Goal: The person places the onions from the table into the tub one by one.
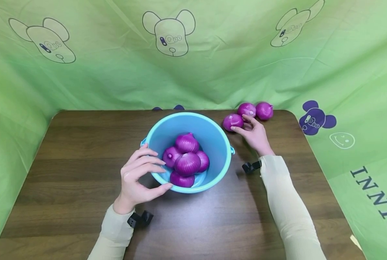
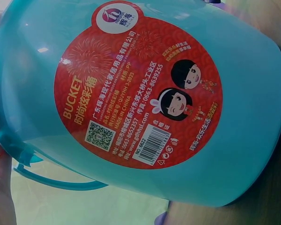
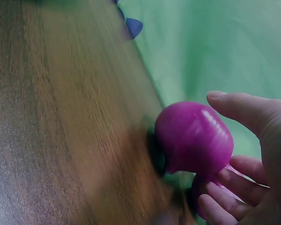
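Observation:
A light blue bucket [image 1: 227,162] stands on the table with several purple onions [image 1: 187,164] inside. My left hand [image 1: 136,177] is at its left rim, fingers fairly straight over the opening and thumb touching the front rim. The left wrist view shows the bucket's side with a round red label [image 2: 138,93]. At the table's back right lie three more purple onions. My right hand [image 1: 253,135] reaches around the nearest onion [image 1: 232,122], thumb in front and fingers behind. In the right wrist view a small gap shows between the thumb and that onion [image 3: 194,136].
Behind the nearest onion sit a second onion [image 1: 246,109] and a third onion [image 1: 264,111], close to the table's back edge. A green printed curtain [image 1: 213,79] hangs behind and beside the brown wooden table [image 1: 73,173]. Black wrist cameras [image 1: 141,219] are strapped to both sleeves.

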